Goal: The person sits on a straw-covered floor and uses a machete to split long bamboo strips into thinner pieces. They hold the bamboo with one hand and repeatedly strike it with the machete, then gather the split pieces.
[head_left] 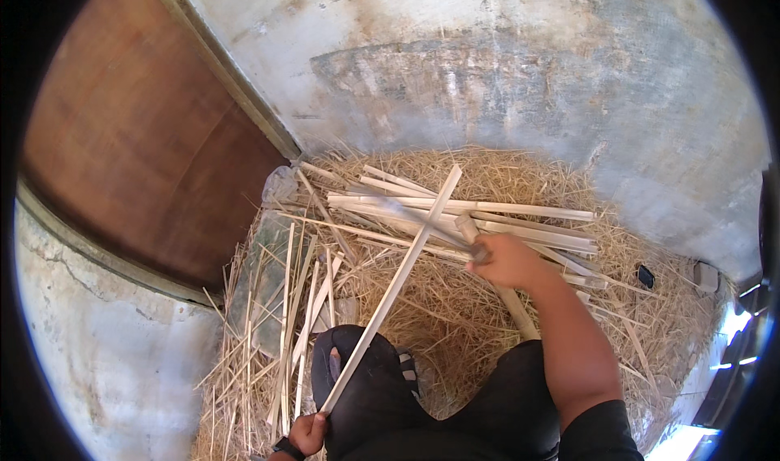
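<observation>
Farthest left I have a brown door [146, 136] set in a stained, whitewashed wall [97, 331]. Beside it, thin splints [286, 331] lie scattered over straw [439, 331]. At the lower edge, the left hand [307, 435], with a dark band [286, 446] at its wrist, is closed round the near end of a long split-bamboo strip [391, 290]. I see that strip slanting up and rightward, across the black-clad left thigh [370, 396], its far end above a pile of bamboo slats [536, 211]. To its right, the right hand [510, 259] grips a knife [455, 240]; the blurred blade points left and crosses the strip, though I can't tell whether they touch. A wooden rod [515, 311] passes behind that hand. Farther right, I make out a small black object [645, 277] and a pale block [705, 277].
</observation>
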Tool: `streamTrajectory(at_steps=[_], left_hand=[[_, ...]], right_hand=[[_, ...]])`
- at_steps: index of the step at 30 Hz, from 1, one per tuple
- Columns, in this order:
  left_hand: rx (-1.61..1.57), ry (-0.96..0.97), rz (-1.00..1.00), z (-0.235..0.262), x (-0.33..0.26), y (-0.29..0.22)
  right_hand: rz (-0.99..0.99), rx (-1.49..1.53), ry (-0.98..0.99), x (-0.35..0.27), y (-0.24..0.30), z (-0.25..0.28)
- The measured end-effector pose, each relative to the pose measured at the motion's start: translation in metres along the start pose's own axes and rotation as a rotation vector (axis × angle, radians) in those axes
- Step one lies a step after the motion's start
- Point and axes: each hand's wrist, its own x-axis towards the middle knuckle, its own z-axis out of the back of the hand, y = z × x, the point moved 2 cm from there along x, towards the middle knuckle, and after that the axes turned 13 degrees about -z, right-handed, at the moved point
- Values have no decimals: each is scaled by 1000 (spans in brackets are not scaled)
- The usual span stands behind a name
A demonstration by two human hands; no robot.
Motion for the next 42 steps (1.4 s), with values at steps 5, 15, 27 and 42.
streamTrajectory(at_steps=[5,15,27,42], left_hand=[[53,37,-71,4,0,12],[134,19,-90,3,-3,8],[141,-8,-108,1,-1,0],[325,-25,-151,1,-2,14]], right_hand=[[341,-404,196,-25,47,-26],[96,-157,20,-14,33,-18],[-151,31,-23,1,8,0],[-32,-17,-90,6,9,-16]])
